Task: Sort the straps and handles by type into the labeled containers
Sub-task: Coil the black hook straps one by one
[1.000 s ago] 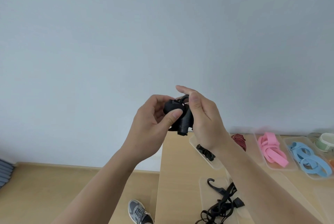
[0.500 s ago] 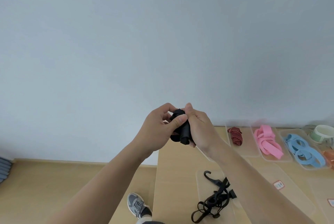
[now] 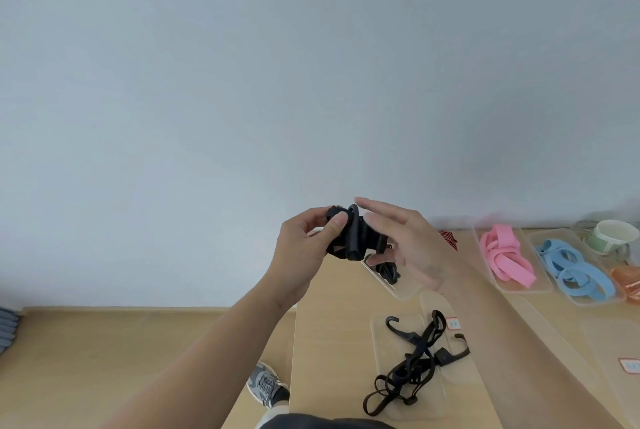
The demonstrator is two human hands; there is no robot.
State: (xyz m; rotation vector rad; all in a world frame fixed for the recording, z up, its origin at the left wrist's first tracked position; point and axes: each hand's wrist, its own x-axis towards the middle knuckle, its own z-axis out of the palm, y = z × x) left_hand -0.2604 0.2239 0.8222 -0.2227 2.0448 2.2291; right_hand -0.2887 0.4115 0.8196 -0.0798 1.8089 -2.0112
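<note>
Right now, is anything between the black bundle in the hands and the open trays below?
Nothing visible: the left hand holds the black bundle in free air, clear of the far tray and near tray.

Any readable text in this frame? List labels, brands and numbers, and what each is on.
Left label, next to the black hooked straps: red border, print too blurred to read.
Right label, on the clear tray at the right edge: red border, print too blurred to read.
Black strap bundle held in the left hand: no text visible.
Nothing else legible.
</note>
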